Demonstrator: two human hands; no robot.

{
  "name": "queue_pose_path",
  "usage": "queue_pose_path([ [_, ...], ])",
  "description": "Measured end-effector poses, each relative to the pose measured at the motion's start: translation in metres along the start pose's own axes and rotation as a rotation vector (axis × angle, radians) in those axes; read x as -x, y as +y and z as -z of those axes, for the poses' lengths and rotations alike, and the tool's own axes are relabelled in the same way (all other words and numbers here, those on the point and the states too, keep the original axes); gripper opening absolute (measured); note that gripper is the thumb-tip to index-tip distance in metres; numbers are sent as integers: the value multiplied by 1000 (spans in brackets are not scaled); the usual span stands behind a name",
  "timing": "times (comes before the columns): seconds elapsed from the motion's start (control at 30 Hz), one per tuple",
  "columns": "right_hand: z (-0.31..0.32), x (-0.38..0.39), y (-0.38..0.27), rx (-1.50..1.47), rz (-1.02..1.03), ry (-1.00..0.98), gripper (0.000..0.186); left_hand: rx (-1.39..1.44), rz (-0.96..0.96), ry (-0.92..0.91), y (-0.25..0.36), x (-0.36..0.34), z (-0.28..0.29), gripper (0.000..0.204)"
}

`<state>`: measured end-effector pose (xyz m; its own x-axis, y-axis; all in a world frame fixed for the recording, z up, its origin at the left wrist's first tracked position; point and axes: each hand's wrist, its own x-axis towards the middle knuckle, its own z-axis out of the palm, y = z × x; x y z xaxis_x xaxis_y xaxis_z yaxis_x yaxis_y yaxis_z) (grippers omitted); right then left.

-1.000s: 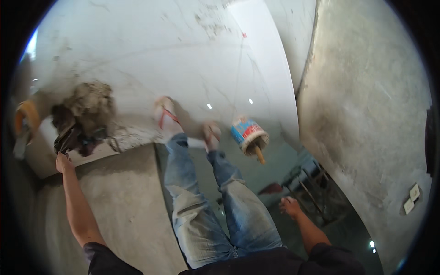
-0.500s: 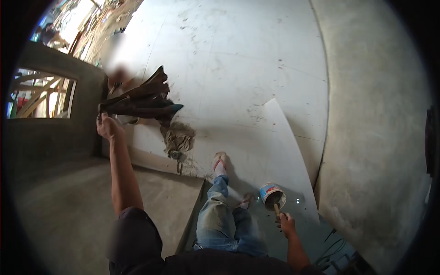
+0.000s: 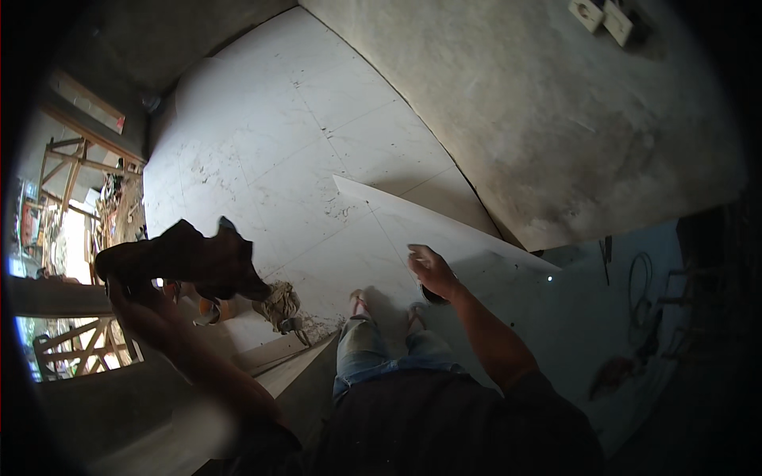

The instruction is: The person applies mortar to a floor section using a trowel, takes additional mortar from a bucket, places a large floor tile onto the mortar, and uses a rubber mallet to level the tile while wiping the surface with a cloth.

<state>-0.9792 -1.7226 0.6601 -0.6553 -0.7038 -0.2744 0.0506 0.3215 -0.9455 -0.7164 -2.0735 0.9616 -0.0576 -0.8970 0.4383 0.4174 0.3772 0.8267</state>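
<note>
My left hand is raised at the left, its fingers closed on one end of a dark cloth. The cloth stretches to the right and hangs bunched in front of the hand; its exact kind is too dark to tell. My right hand is over the middle of the floor, fingers reaching left and slightly bent, with nothing visible in them. Partly hidden under this hand and wrist is a small bucket, only its dark rim showing. A crumpled drab rag lies on the floor near the cloth.
White floor tiles carry scattered dirt. A long white panel slants across them toward a bare cement wall with white sockets. A coiled cable lies at the right. Wooden frames show through openings at the left.
My view has turned to the right. My right hand has left the wooden handle at the bucket and risen above the bucket. The cloth in my left hand has come closer and bunched up.
</note>
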Motion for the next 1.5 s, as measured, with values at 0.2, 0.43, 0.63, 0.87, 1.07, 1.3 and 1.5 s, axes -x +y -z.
queue_pose_path([
  [0.2,-46,14,-82,-346,-280,-238,52,-396,-244,-342,57,112,-89,26],
  [0.43,-24,127,-48,-812,-180,359,50,-14,779,-1539,-18,300,-136,30],
  [0.63,4,252,-15,-826,-223,750,49,20,979,-1964,-36,385,-74,33],
  [0.87,-1,371,27,-880,-260,975,48,-260,1782,-2256,-20,493,-81,51],
  [1.07,41,490,86,-929,-243,1089,47,229,754,-2447,38,649,-45,53],
  [1.3,128,635,148,-891,-209,1254,46,-31,334,-2773,131,770,-111,51],
  [1.5,199,722,179,-841,-186,1410,45,-167,689,-2287,157,855,-146,71],
])
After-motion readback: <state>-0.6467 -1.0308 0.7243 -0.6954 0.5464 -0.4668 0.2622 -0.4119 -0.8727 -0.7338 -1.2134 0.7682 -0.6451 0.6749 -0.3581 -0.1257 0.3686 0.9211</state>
